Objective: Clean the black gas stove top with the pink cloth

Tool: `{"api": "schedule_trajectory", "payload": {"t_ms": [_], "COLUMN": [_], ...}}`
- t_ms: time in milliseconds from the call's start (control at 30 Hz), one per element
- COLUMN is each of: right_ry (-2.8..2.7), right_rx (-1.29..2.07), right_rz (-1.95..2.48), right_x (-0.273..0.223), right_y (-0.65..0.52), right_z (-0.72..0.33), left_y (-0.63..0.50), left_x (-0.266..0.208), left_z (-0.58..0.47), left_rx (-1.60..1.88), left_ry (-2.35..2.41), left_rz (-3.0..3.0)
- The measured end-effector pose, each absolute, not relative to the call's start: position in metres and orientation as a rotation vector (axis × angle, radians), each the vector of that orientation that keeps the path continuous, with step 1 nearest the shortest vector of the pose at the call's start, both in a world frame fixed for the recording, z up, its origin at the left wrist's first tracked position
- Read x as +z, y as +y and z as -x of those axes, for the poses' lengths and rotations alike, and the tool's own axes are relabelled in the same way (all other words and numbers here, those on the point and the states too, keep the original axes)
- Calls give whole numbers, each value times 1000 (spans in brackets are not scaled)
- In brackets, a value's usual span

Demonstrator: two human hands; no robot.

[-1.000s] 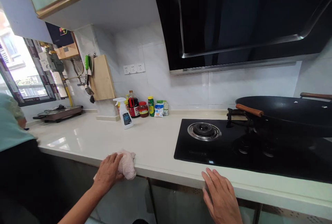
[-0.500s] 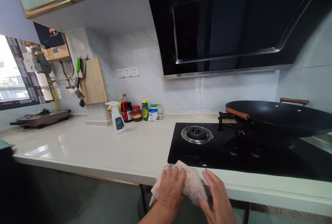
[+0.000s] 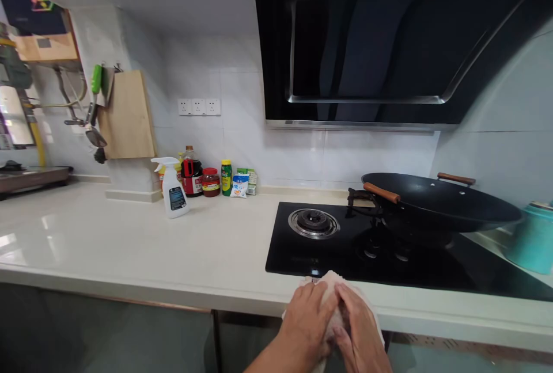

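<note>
A pale, fluffy cloth (image 3: 330, 284) is bunched at the front edge of the counter, just before the black gas stove (image 3: 319, 261). My left hand (image 3: 305, 315) is closed on its left side, fingers pressed over the fabric. On the other side, my right hand (image 3: 358, 321) also grips it, the fingertips close to those of my left hand. Part of the cloth hangs below the edge, and my hands hide much of it.
A black wok (image 3: 444, 203) with wooden handles stands on the stove's right side, beneath the range hood (image 3: 367, 56). A white spray bottle (image 3: 173, 191) stands left, near several sauce containers. A turquoise container (image 3: 533, 238) is at far right.
The view has turned right. My hands and the cloth have moved right along the counter edge. My right hand, earlier spread at the cloth's side, has closed onto it.
</note>
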State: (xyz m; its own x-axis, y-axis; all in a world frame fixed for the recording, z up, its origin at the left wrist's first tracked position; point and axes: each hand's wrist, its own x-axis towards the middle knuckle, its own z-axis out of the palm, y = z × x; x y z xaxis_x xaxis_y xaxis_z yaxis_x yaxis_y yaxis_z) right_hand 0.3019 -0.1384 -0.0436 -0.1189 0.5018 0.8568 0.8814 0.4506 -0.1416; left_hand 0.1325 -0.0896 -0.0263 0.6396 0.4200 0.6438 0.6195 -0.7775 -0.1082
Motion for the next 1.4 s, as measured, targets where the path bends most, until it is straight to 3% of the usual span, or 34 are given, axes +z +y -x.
{"api": "schedule_trajectory", "payload": {"t_ms": [200, 433, 600, 700, 900, 1033, 1167, 1400], "right_ry": [-1947, -2325, -2341, -2237, -2053, -2014, -1923, -1732], "right_rx": [-779, -385, -397, -493, -599, -628, -683, -692], "right_rz": [1170, 1436, 1408, 1237, 1063, 1227, 1678, 1969], "right_x": [-43, -4, 4, -9, -29, -31, -24, 11], "right_y": [-125, -96, -80, -78, -87, -106, -137, -178], "right_z": [-290, -202, -139, -138, -210, -296, -377, -442], "left_y": [-82, -81, -78, -68, -45, -37, -37, -41], "left_x": [-14, 9, 48, 64, 52, 39, 39, 50], "left_z": [-66, 10, 50, 51, 0, -28, -34, -34], "left_rx": [-845, -712, -1029, -1298, -1172, -1057, -1053, -1032], "left_ry": [-914, -1323, -1657, -1806, -1378, -1157, -1208, -1548], "left_rz": [2623, 2775, 2984, 2766, 2681, 2612, 2556, 2648]}}
